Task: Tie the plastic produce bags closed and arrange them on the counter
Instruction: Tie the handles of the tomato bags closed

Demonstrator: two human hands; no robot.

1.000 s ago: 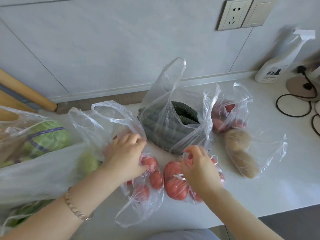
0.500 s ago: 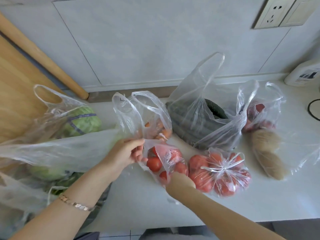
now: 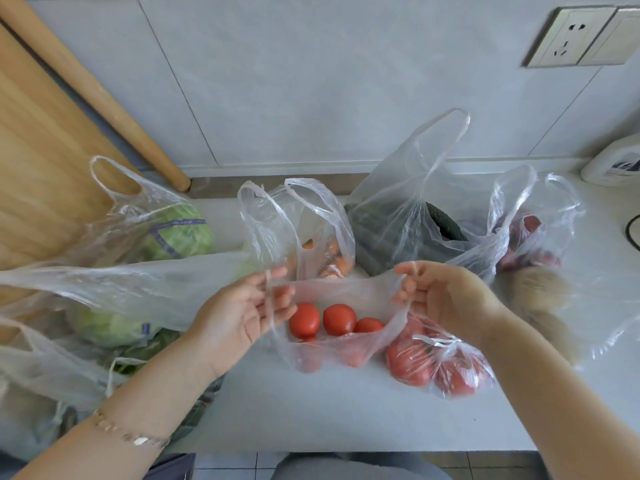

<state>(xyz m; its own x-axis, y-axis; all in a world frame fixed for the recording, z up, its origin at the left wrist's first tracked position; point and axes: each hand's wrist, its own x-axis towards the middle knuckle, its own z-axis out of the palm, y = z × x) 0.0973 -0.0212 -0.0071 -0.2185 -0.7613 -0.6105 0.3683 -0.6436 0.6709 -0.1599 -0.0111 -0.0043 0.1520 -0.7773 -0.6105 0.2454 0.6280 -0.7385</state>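
Observation:
An untied clear bag of small tomatoes [image 3: 337, 344] lies at the counter's front middle. My left hand [image 3: 242, 306] pinches its left handle and my right hand [image 3: 440, 296] pinches its right handle, stretching the mouth wide open between them. Right of it rests a knotted bag of larger tomatoes [image 3: 440, 365]. Behind stand an open bag of carrots [image 3: 311, 237], a tall open bag with dark green cucumbers [image 3: 408, 223] and an open bag with red produce [image 3: 530, 223].
Bags of cabbage [image 3: 166, 230] and greens crowd the left side in front of a wooden board [image 3: 38, 150]. A bag of potatoes [image 3: 540, 299] lies at the right. A spray bottle [image 3: 616, 164] and a black cable [image 3: 632, 230] sit at the far right. The counter edge [image 3: 346, 448] runs along the bottom.
My right hand rose from below the small-tomato bag and took its right handle. Both hands have pulled the handles apart, opening the bag's mouth.

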